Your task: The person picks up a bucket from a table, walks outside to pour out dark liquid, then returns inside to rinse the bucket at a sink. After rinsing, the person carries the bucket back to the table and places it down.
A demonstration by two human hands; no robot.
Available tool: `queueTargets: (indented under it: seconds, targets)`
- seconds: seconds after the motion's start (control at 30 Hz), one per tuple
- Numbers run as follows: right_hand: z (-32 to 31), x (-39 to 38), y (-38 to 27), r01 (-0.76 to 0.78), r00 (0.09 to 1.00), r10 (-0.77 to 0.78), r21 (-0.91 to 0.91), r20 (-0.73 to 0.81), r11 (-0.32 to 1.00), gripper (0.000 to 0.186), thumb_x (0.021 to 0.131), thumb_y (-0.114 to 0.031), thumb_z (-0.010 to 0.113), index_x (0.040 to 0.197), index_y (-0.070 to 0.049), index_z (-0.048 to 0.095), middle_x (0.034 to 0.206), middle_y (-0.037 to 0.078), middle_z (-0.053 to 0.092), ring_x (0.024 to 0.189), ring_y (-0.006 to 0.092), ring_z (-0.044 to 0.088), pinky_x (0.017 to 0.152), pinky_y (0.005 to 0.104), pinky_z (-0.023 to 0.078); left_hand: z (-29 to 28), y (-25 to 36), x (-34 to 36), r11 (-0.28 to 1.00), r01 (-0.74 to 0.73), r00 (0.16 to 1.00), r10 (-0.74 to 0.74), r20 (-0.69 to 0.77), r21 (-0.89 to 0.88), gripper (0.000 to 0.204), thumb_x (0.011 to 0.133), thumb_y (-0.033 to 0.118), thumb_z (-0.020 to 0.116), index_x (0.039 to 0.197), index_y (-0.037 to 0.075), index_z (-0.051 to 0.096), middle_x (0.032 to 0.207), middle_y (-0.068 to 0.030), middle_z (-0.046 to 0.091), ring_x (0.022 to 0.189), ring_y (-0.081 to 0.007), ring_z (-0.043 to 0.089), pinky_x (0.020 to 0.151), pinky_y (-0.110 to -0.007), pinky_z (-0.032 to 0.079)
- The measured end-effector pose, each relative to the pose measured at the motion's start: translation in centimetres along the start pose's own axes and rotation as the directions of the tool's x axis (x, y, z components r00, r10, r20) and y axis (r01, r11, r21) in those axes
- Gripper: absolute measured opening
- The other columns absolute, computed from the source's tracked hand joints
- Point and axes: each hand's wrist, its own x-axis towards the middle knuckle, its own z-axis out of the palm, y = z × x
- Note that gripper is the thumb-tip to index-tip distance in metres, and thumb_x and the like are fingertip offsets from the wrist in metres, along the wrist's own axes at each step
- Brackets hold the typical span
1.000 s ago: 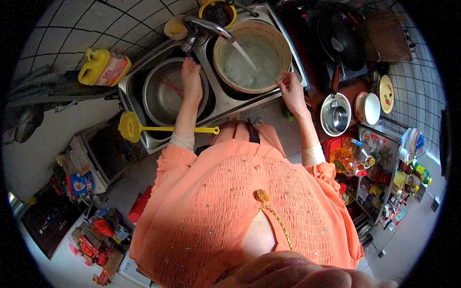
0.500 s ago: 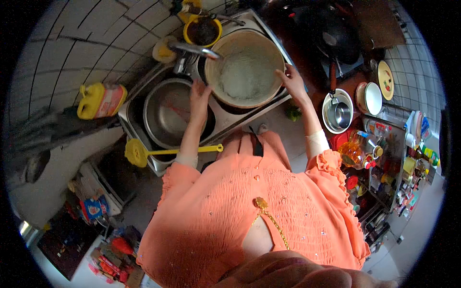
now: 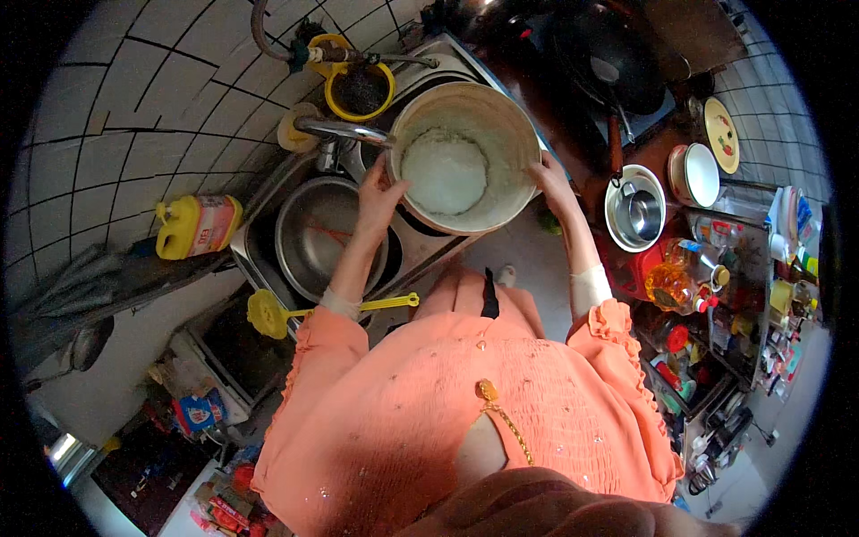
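Observation:
I grip a large pale pot (image 3: 497,192) by both sides, with shallow water inside, over the right basin of the steel sink (image 3: 447,49). My left hand (image 3: 376,199) is closed on its left side, just below the chrome faucet (image 3: 344,130), which shows no stream. My right hand (image 3: 550,183) holds the right rim. A steel bowl (image 3: 318,268) with something thin and reddish in it sits in the left basin, and a yellow long-handled implement (image 3: 267,313) lies across the sink's near edge.
A yellow jug (image 3: 188,240) stands at left, a yellow strainer (image 3: 376,103) behind the faucet. At right are a black wok (image 3: 582,63) with a wooden handle, nested bowls (image 3: 626,242), white enamel bowls (image 3: 698,174) and a rack (image 3: 765,277) crowded with bottles.
The water stream is gone. My left hand has come from the faucet handle onto the pot, which now looks raised and shows more of its inner wall.

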Motion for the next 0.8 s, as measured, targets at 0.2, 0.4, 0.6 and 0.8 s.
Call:
queueTargets:
  seconds: [0.2, 0.4, 0.6, 0.8]
  targets:
    - [-1.4, -2.5, 1.2, 0.102, 0.995, -0.098, 0.117, -0.035, 0.988, 0.039, 0.075, -0.012, 0.050, 0.113, 0.000, 0.051, 0.099, 0.008, 0.058, 0.086, 0.0149, 0.053, 0.079, 0.0269, 0.040, 1.3, 2.8, -1.3, 0.999, -0.040, 0.999, 0.040, -0.009, 0.034, 0.053, 0.078, 0.010, 0.063, 0.126, 0.002, 0.043, 0.078, 0.0017, 0.049, 0.071, -0.0051, 0.047, 0.063, -0.020, 0.040]
    - [-2.0, -5.4, -0.9, 0.137, 0.990, -0.127, 0.214, -0.057, 0.967, 0.042, 0.074, -0.012, 0.050, 0.114, 0.000, 0.050, 0.102, 0.006, 0.056, 0.090, 0.0147, 0.051, 0.081, 0.0268, 0.039, 2.9, 6.5, -3.3, 0.996, -0.088, 0.995, 0.087, -0.051, -0.019, 0.050, 0.078, 0.012, 0.064, 0.124, 0.000, 0.046, 0.076, 0.0031, 0.049, 0.067, -0.0046, 0.048, 0.061, -0.018, 0.040]
    - [-3.3, -9.6, -1.9, 0.245, 0.969, -0.222, 0.280, -0.111, 0.928, 0.045, 0.073, -0.019, 0.056, 0.112, 0.002, 0.048, 0.101, 0.008, 0.056, 0.094, 0.0149, 0.050, 0.084, 0.0284, 0.039, 3.3, 9.7, -3.2, 0.981, -0.192, 0.981, 0.191, 0.031, 0.025, 0.042, 0.079, 0.010, 0.062, 0.118, -0.002, 0.051, 0.092, -0.0024, 0.058, 0.080, -0.0080, 0.053, 0.072, -0.021, 0.042]
    - [-4.8, -18.3, -4.9, 0.316, 0.949, -0.293, 0.387, -0.117, 0.867, 0.045, 0.073, -0.026, 0.066, 0.104, -0.001, 0.045, 0.089, 0.003, 0.051, 0.079, 0.0077, 0.047, 0.069, 0.0239, 0.042, 5.2, 15.9, -7.9, 0.967, -0.250, 0.961, 0.242, 0.136, 0.047, 0.033, 0.083, 0.009, 0.051, 0.111, -0.007, 0.051, 0.102, -0.0103, 0.058, 0.089, -0.0149, 0.056, 0.076, -0.027, 0.045]
